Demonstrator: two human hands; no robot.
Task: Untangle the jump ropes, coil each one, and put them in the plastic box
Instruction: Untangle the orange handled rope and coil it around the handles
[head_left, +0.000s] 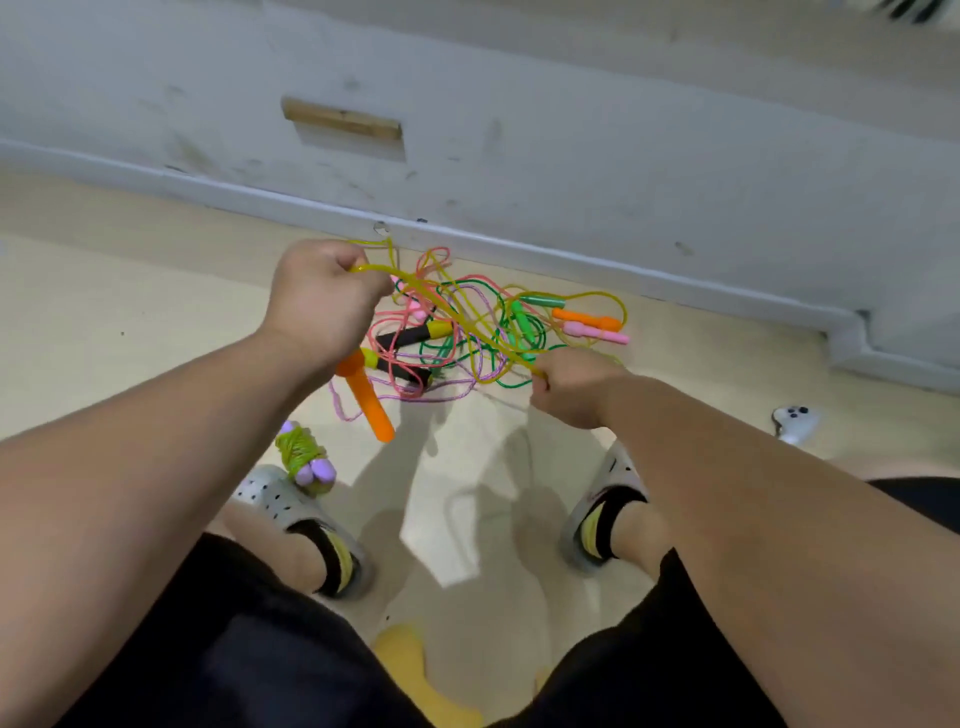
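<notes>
A tangle of jump ropes (467, 332) lies on the floor by the wall: pink, green, purple and yellow cords with green, orange, pink and black-and-yellow handles. My left hand (322, 301) grips a loop of the yellow rope (415, 283) and holds it raised. An orange handle (370, 405) hangs just below that hand. My right hand (571, 387) pinches the same yellow rope lower down at the right. The rope runs taut between both hands. A coiled green rope with purple handles (304, 457) lies by my left foot. No plastic box is in view.
The grey wall and its skirting (467, 234) run behind the tangle. My two feet in grey clogs (291, 514) stand on the beige floor. A white game controller (795, 421) lies at the right. A yellow object (410, 670) sits between my legs.
</notes>
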